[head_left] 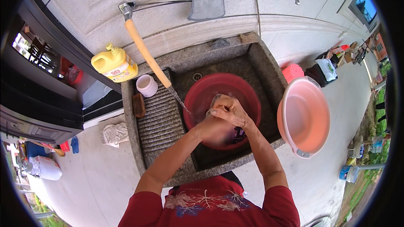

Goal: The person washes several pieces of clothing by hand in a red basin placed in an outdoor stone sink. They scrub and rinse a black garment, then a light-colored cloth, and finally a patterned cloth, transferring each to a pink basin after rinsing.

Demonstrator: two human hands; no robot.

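Both my hands are together over a red basin (251, 87) of water standing in a stone sink (269, 73). My right hand (232, 111) is closed, its fingers curled round a greyish wet cloth (213, 102) that shows only in part. Against it lies my left hand (216, 133), smeared by motion, so its fingers cannot be made out. Just beside the hands, a dark purple patterned cloth (239, 134) shows in the basin. From a yellow hose (147, 52) on the tap, water runs down at the basin's left rim.
Left of the basin is a ribbed washboard (162, 115) with a brush (138, 105) and a pale pink tub (147, 85) beside it. A yellow pump jug (114, 64) stands at the back left. To the right sits a peach-coloured basin (305, 117). A cloth (117, 134) lies at lower left.
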